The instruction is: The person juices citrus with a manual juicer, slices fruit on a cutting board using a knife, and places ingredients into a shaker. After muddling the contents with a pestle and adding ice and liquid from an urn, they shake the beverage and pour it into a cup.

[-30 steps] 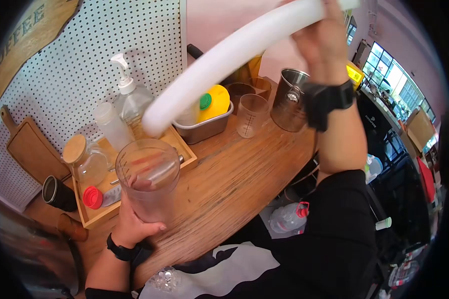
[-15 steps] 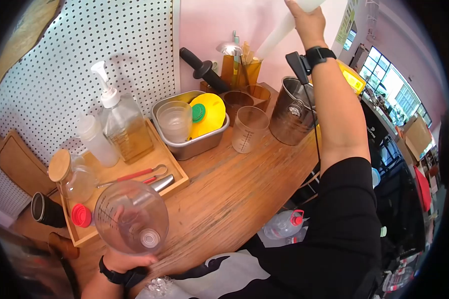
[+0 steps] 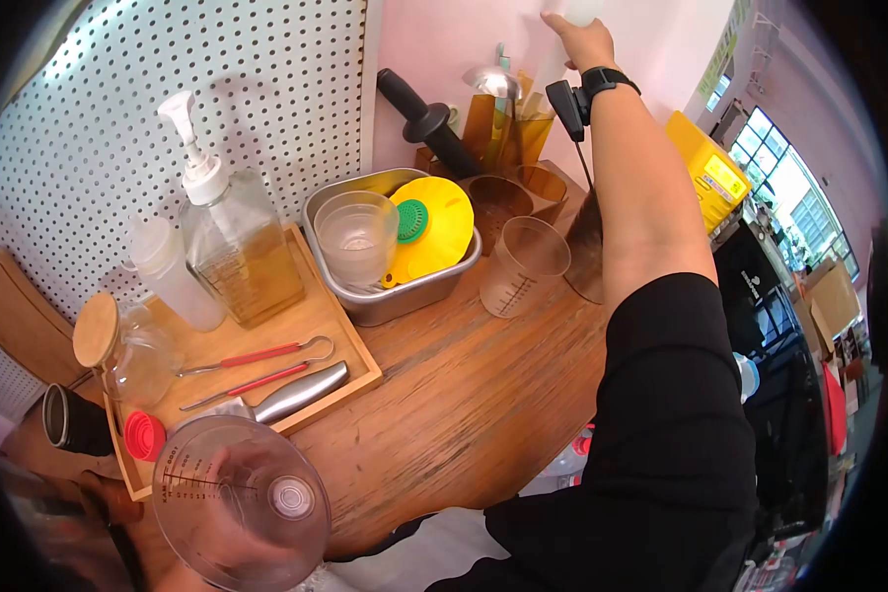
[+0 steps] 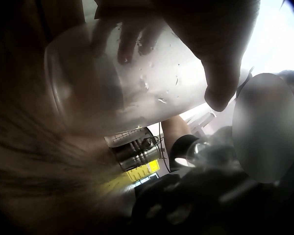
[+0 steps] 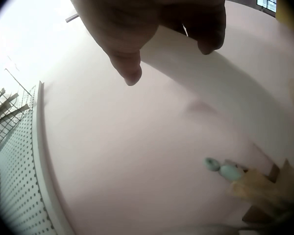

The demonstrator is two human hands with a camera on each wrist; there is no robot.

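Note:
Low at the front left, a clear measuring cup [image 3: 296, 533] with a printed scale is tipped so its inside faces the head camera. My left hand [image 4: 210, 34] grips the cup; fingers show through its wall in the left wrist view, with the thumb across the near side. Far back by the pink wall, my right hand [image 3: 589, 44] is raised over a long white rod [image 5: 245, 93]. Thumb and fingers are spread on either side of it. The rod slants down towards amber utensil holders [image 3: 536, 133], which hold a ladle [image 3: 491, 81] and other tools.
A wooden tray [image 3: 360, 380] holds a pump bottle [image 3: 247, 257], a knife [image 3: 301, 390] and red-handled tools. Beside it stands a steel bin [image 3: 395, 308] with a yellow lid [image 3: 439, 237]. Another measuring cup [image 3: 523, 266] sits right of that, near a metal bucket [image 3: 584, 247].
My right hand has swung the white rod from over the tray to the back wall, lower end down, and its fingers have loosened. My left hand has lowered and tilted the measuring cup.

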